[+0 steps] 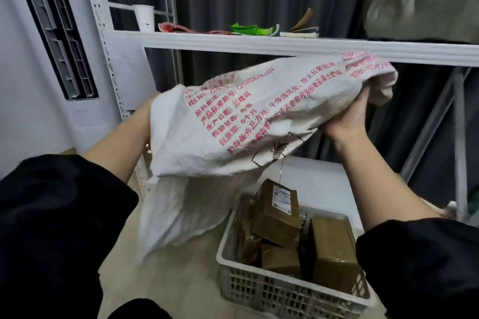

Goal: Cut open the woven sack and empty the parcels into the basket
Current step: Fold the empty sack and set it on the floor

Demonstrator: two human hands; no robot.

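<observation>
I hold a white woven sack [241, 121] with red print up in the air, slack and crumpled. My left hand [145, 114] grips its left end, mostly hidden behind the fabric. My right hand [350, 119] grips the bunched right end from below. A loose flap of the sack hangs down at the left. Below it on the floor stands a white perforated plastic basket [287, 290] with several brown cardboard parcels [331, 254] inside; the top one [280, 212] carries a white label.
A white metal shelf [285, 45] runs just behind the sack, holding a paper cup [143, 16], red and green wrappers and a notebook. A standing air conditioner [51, 46] is at left. Dark curtains hang behind. A grey bag [425, 0] lies top right.
</observation>
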